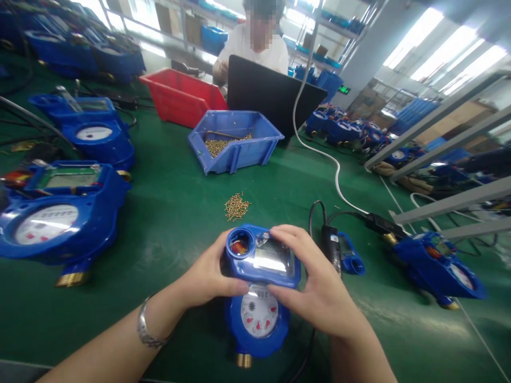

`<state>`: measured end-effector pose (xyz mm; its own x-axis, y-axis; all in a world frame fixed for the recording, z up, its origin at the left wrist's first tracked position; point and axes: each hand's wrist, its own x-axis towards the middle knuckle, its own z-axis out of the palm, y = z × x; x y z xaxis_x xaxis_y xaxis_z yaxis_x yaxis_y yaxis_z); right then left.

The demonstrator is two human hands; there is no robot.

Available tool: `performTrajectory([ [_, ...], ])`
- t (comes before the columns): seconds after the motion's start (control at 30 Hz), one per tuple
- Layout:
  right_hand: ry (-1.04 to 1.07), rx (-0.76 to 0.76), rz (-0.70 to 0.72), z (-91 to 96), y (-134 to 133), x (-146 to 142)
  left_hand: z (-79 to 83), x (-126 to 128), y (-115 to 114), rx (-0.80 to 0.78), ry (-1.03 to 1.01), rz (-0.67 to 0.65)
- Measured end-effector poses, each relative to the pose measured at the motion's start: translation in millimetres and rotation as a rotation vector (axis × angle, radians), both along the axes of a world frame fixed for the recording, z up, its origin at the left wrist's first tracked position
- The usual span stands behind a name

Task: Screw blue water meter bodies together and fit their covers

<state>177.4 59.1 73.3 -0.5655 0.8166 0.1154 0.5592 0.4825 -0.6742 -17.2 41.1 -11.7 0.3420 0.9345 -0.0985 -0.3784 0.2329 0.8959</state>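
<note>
A blue water meter (257, 319) with a white round dial and red pointers stands in front of me, a brass threaded end toward my body. On its far part sits a blue cover (247, 272) with a clear display window and a round opening that shows red and yellow inside. My left hand (211, 274) grips the cover's left side, thumb along the near edge. From the right, my right hand (317, 282) clasps it too, fingers over the far corner and thumb at the near edge. Whether the cover is fully seated I cannot tell.
Small brass screws (237, 207) lie in a pile beyond the meter. Behind them stand a blue bin (247, 154) of screws and a red bin (179, 98). A black electric screwdriver (330, 247) and a loose blue cover (352, 260) lie right. More meters (59, 223) stand left; a person sits opposite.
</note>
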Motion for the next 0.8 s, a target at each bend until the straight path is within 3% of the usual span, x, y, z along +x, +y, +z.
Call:
performTrajectory([
  [0.53, -0.183, -0.059, 0.014, -0.5, 10.0, -0.8, -3.1, -0.2, -1.5, -0.05, 0.012, -0.005],
  [0.7, -0.199, -0.061, 0.038, -0.2, 12.1, -1.7, 1.3, 11.6, -3.0, 0.005, 0.115, 0.201],
  [0.8, -0.143, -0.104, 0.056, -3.7, 12.7, 3.2, 7.0, 16.7, -3.7, -0.028, 0.119, 0.242],
])
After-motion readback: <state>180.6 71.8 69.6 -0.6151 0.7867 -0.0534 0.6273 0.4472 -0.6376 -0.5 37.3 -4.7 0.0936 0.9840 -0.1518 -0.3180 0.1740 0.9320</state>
